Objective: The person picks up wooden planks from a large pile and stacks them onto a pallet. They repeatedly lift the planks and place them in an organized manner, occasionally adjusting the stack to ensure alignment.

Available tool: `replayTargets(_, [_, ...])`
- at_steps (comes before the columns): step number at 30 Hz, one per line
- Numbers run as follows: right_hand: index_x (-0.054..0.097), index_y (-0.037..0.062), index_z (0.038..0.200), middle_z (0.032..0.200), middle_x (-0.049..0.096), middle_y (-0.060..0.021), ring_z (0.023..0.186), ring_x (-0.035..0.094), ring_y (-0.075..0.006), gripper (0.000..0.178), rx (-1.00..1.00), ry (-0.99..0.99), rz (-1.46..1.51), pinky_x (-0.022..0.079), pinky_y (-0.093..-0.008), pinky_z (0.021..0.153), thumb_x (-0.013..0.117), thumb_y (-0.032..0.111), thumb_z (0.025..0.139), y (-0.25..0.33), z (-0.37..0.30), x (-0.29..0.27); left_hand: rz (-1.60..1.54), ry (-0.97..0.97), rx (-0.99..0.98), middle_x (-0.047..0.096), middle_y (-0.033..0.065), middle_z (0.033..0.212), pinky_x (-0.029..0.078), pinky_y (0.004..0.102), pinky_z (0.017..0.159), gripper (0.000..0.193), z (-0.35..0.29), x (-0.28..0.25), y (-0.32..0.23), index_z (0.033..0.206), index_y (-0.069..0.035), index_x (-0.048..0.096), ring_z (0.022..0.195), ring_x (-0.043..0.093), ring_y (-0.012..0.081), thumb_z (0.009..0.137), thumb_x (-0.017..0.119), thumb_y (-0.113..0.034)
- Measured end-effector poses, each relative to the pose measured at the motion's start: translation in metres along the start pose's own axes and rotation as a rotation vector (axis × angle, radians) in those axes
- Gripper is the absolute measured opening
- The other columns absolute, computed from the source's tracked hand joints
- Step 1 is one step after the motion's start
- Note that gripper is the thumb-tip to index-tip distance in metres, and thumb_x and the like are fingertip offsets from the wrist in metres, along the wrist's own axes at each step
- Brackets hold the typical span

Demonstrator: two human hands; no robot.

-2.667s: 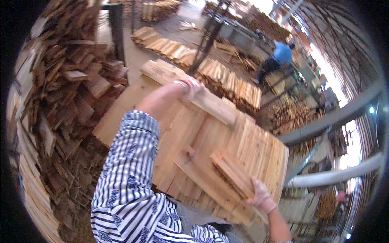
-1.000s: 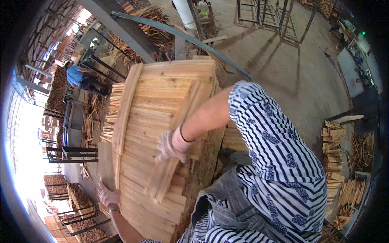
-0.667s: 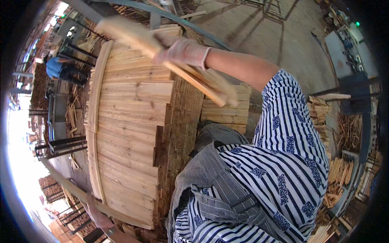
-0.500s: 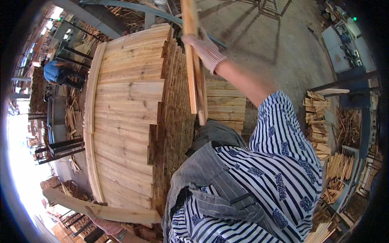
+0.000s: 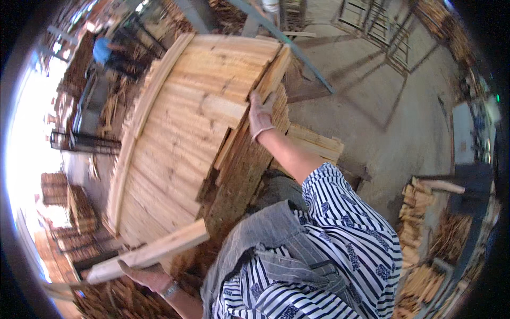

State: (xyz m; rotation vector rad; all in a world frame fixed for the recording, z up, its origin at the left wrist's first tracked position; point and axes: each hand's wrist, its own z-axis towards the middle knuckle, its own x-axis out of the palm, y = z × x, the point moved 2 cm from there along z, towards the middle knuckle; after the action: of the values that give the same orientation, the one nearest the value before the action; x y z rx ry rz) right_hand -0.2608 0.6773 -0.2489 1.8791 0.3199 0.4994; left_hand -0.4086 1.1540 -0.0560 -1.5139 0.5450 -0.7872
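Observation:
A tall stack of pale wooden slats (image 5: pixel 186 122) fills the middle, its top layer laid side by side. At its right edge, my right hand (image 5: pixel 261 118), in a light glove, grips wooden slats (image 5: pixel 276 69) that lie along the ends of the top layer. Near the stack's front end, my left hand (image 5: pixel 150 276), with a band at the wrist, holds a thick wooden plank (image 5: pixel 154 247) from its near side. The plank lies slanted across the near end of the stack; the fingers under it are hidden.
A lower pile of slats (image 5: pixel 313 142) stands right of the stack. A blue metal bar (image 5: pixel 305 61) slants past its far corner. Metal frames (image 5: pixel 380 32) stand at the far right, wood piles (image 5: pixel 411 223) at the right. A person in blue (image 5: pixel 103 52) bends at the far left.
My right hand has come down with the slats it held raised, onto the stack's right edge. The plank at my left hand has turned, its right end now farther away. The view has rotated.

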Motion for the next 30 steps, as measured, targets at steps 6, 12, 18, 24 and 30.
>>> replayTargets(6, [0.007, 0.0013, 0.162, 0.162, 0.029, -0.0218, 0.139, 0.042, -0.0334, 0.103, -0.001, 0.064, 0.207, 0.036, -0.0413, 0.116, 0.072, 0.037, 0.091, 0.003, 0.010, -0.033, -0.205, -0.132, -0.182, 0.057, 0.0192, 0.126, 0.051, 0.0546, 0.101, 0.082, -0.030, -0.030, 0.013, 0.138, -0.001, 0.046, 0.117, 0.058, 0.0356, 0.086, 0.069, -0.059])
replayTargets(12, [0.004, 0.0001, 0.162, 0.162, 0.029, -0.0213, 0.141, 0.040, -0.0322, 0.107, -0.132, 0.014, -0.015, 0.032, -0.0424, 0.119, 0.065, 0.054, 0.093, 0.014, -0.001, 0.006, -0.087, -0.280, -0.243, 0.063, 0.0180, 0.118, 0.048, 0.0524, 0.101, 0.068, -0.088, -0.016, 0.036, 0.127, 0.001, 0.055, 0.108, 0.062, 0.0354, 0.090, 0.062, -0.056])
replayTargets(18, [0.042, 0.0024, 0.144, 0.143, 0.049, -0.0193, 0.123, 0.055, -0.0298, 0.064, -0.045, 0.272, 0.069, 0.047, -0.0469, 0.107, 0.058, 0.044, 0.098, 0.018, -0.009, -0.021, -0.497, -0.312, -0.433, 0.066, 0.0164, 0.096, 0.051, 0.0461, 0.094, 0.042, -0.114, -0.014, 0.072, 0.107, 0.004, 0.060, 0.096, 0.065, 0.0330, 0.091, 0.062, -0.035])
replayTargets(24, [0.050, -0.0032, 0.140, 0.144, 0.051, -0.0184, 0.124, 0.055, -0.0312, 0.070, 0.065, 0.193, -0.099, 0.039, -0.0429, 0.112, 0.044, 0.055, 0.102, 0.009, -0.025, 0.004, 0.098, -0.226, -0.317, 0.061, 0.0086, 0.098, 0.049, 0.0489, 0.096, 0.034, -0.131, -0.031, 0.121, 0.116, -0.006, 0.059, 0.096, 0.060, 0.0272, 0.090, 0.071, -0.026])
replayTargets(30, [0.052, -0.0023, 0.140, 0.134, 0.058, -0.0203, 0.120, 0.059, -0.0369, 0.082, -0.037, 0.323, -0.267, 0.048, -0.0504, 0.104, 0.034, 0.068, 0.101, 0.030, -0.007, -0.038, -0.739, -0.580, -0.610, 0.061, 0.0142, 0.123, 0.044, 0.0546, 0.106, 0.039, -0.107, -0.011, 0.122, 0.123, -0.006, 0.058, 0.119, 0.055, 0.0325, 0.091, 0.070, -0.025])
